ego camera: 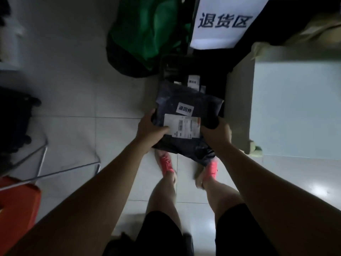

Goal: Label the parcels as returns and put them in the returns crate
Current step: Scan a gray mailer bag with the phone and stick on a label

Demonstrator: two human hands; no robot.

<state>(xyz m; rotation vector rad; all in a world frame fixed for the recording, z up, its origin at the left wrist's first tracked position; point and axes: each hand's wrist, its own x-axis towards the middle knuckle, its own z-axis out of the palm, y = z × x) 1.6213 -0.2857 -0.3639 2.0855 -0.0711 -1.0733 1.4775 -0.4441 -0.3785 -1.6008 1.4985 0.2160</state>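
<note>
A dark plastic parcel [186,100] hangs over the floor in front of my legs, held by both hands. It carries a small white returns sticker [184,108] and a white shipping label [182,124]. My left hand [151,128] grips its left edge, thumb on the shipping label. My right hand [216,132] grips the right edge. Just beyond the parcel is the dark returns crate [167,65], marked by a large white sign [224,23]. Another parcel with a returns sticker [192,81] lies inside it.
A green and black bag [145,36] lies on the tiled floor left of the crate. A white table with a cardboard edge [239,108] stands to the right. A metal chair frame [42,159], dark luggage [13,122] and an orange stool [16,204] sit at the left.
</note>
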